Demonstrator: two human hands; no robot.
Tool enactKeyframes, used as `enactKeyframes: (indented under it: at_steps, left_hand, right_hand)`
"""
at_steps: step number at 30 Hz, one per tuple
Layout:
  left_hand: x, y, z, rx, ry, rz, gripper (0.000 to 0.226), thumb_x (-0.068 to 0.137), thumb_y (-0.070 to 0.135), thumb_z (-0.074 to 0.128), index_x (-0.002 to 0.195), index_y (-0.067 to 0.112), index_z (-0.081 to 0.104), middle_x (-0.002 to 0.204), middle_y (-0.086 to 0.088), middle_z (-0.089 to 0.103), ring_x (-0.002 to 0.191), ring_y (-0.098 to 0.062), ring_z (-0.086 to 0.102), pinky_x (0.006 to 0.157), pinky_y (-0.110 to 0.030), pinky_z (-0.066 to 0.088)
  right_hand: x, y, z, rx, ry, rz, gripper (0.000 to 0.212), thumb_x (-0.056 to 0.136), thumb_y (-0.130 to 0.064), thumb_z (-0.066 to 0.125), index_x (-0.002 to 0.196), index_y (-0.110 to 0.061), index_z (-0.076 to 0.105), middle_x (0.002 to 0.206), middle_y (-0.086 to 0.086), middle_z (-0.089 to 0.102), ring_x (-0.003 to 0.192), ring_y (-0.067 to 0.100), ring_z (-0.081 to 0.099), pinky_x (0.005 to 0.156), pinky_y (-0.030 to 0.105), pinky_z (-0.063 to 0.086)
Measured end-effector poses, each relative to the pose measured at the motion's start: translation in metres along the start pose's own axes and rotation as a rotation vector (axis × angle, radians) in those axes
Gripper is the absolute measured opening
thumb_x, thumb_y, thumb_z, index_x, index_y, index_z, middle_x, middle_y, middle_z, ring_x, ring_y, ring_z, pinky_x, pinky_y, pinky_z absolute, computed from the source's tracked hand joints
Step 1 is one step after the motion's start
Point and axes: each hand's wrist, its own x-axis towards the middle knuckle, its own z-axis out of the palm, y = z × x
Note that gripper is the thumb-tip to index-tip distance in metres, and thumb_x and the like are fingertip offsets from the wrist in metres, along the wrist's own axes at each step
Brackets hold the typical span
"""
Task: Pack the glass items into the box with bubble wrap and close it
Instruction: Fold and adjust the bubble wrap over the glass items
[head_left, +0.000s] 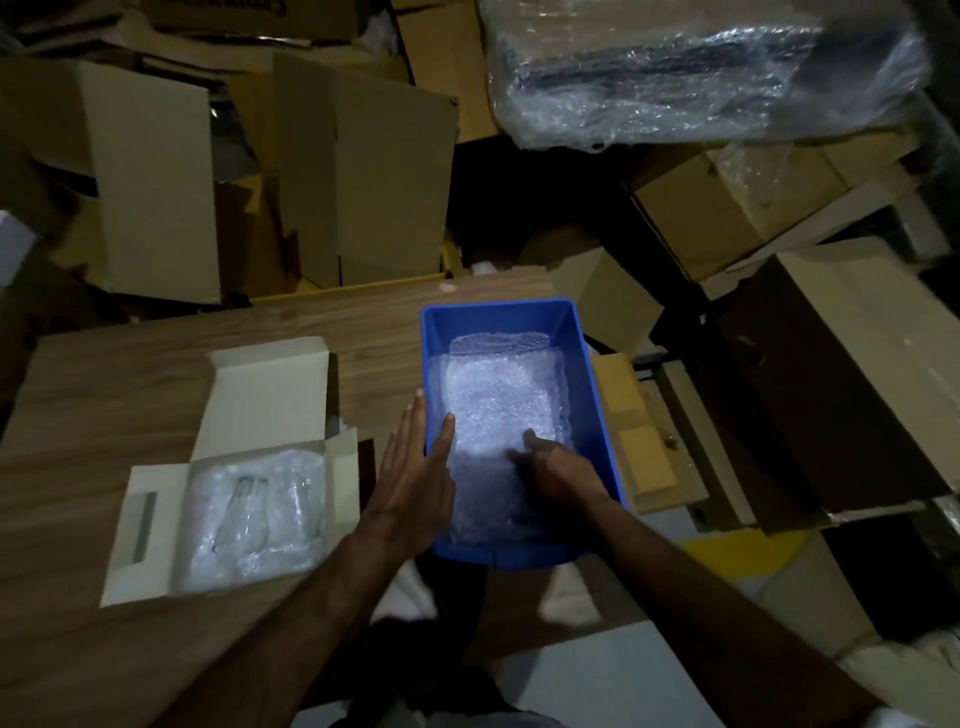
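A white cardboard box (156, 525) lies open on the wooden table at the left, its lid flap raised toward the back. Inside it, bubble wrap (280, 525) covers glass items (244, 512) that show faintly through. To its right stands a blue plastic bin (592, 395) holding a stack of bubble wrap sheets (498, 405). My left hand (415, 478) rests flat over the bin's left wall, fingers spread, thumb on the wrap. My right hand (556, 470) is inside the bin, fingers curled on the near part of the bubble wrap.
The wooden table (130, 374) ends just right of the bin. Behind it stand several brown cardboard cartons (363, 171). A large plastic-wrapped bundle (701, 67) sits at the upper right, with more cartons (852, 374) at the right. The scene is dim.
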Motion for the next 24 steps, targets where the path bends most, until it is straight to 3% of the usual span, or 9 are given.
enactKeyframes:
  at_steps: [2,5,10,13,16,19,24]
  left_hand:
    - [0.0,0.003,-0.003,-0.027,0.003,0.004,0.076,0.087,0.005,0.058,0.158,0.008,0.029,0.165,-0.028,-0.003,0.154,-0.037,-0.005,0.121,-0.045,0.005]
    - [-0.001,0.005,-0.006,-0.037,-0.014,0.006,0.079,0.089,0.005,0.058,0.159,0.009,0.023,0.164,-0.025,-0.009,0.152,-0.035,-0.011,0.121,-0.043,-0.001]
    - [-0.001,0.006,-0.006,-0.009,-0.069,0.005,0.087,0.097,0.021,0.056,0.162,0.02,-0.003,0.163,-0.016,-0.028,0.151,-0.027,-0.025,0.126,-0.043,-0.005]
    - [-0.001,0.006,-0.006,0.011,-0.094,-0.009,0.091,0.097,0.029,0.057,0.161,0.023,-0.008,0.163,-0.015,-0.03,0.152,-0.028,-0.025,0.126,-0.043,-0.004]
    - [-0.002,0.006,-0.009,0.039,-0.113,-0.023,0.089,0.097,0.03,0.055,0.162,0.02,-0.006,0.162,-0.016,-0.032,0.15,-0.03,-0.028,0.127,-0.047,-0.003]
    - [-0.006,0.008,-0.013,0.062,-0.097,0.07,0.092,0.092,0.032,0.057,0.162,0.019,-0.001,0.161,-0.018,-0.032,0.148,-0.035,-0.033,0.123,-0.047,-0.014]
    - [-0.007,0.017,-0.003,0.157,-0.062,0.131,0.113,0.064,0.042,0.082,0.158,0.012,0.027,0.166,-0.026,-0.007,0.153,-0.044,-0.011,0.122,-0.052,-0.009]
  right_hand:
    - [-0.006,0.004,0.001,0.035,0.01,-0.045,0.051,0.101,-0.036,0.047,0.151,-0.027,0.044,0.165,0.008,0.024,0.142,0.031,0.041,0.106,0.042,0.044]
    - [-0.018,0.0,0.0,0.136,0.061,-0.04,0.052,0.1,-0.04,0.038,0.149,-0.026,0.047,0.162,0.007,0.033,0.145,0.03,0.039,0.114,0.041,0.039]
    - [-0.035,-0.005,-0.005,0.209,0.372,-0.108,0.046,0.095,-0.025,0.053,0.14,-0.021,0.058,0.155,0.01,0.045,0.135,0.032,0.051,0.097,0.045,0.052]
    - [-0.04,-0.005,-0.003,0.265,0.488,-0.128,0.046,0.092,-0.025,0.051,0.136,-0.018,0.063,0.15,0.011,0.051,0.134,0.03,0.054,0.097,0.042,0.053]
    - [-0.041,-0.005,-0.007,0.245,0.53,-0.13,0.047,0.095,-0.028,0.047,0.14,-0.02,0.059,0.154,0.007,0.048,0.139,0.025,0.049,0.103,0.038,0.05]
    - [-0.046,-0.006,-0.014,0.284,0.568,-0.115,0.048,0.097,-0.03,0.045,0.142,-0.021,0.057,0.154,0.004,0.047,0.138,0.022,0.049,0.104,0.035,0.047]
    - [-0.06,-0.017,-0.023,0.442,0.665,-0.08,0.047,0.097,-0.033,0.046,0.143,-0.029,0.056,0.149,-0.008,0.052,0.13,0.012,0.054,0.104,0.028,0.045]
